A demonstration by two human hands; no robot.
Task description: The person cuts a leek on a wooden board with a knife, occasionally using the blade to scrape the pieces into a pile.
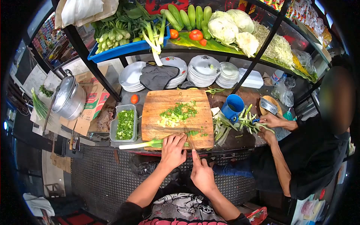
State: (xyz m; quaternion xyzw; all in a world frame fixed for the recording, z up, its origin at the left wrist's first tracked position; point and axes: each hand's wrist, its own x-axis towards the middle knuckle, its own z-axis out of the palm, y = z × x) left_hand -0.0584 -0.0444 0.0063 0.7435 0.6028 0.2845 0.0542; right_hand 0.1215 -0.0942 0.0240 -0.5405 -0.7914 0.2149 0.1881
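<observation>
Container (125, 124) left of the cutting board (150, 112), plates (204, 69) behind it.

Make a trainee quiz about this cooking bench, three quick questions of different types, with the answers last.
1. Multiple choice: What is the camera wearer's right hand holding?
A) ladle
B) knife
C) vegetable peeler

2. True or false: The plastic container of chopped scallions stands left of the cutting board.

3. Fill in the blank: The mug to the right of the board is coloured ____.

Key: 1 B; 2 true; 3 blue
</observation>
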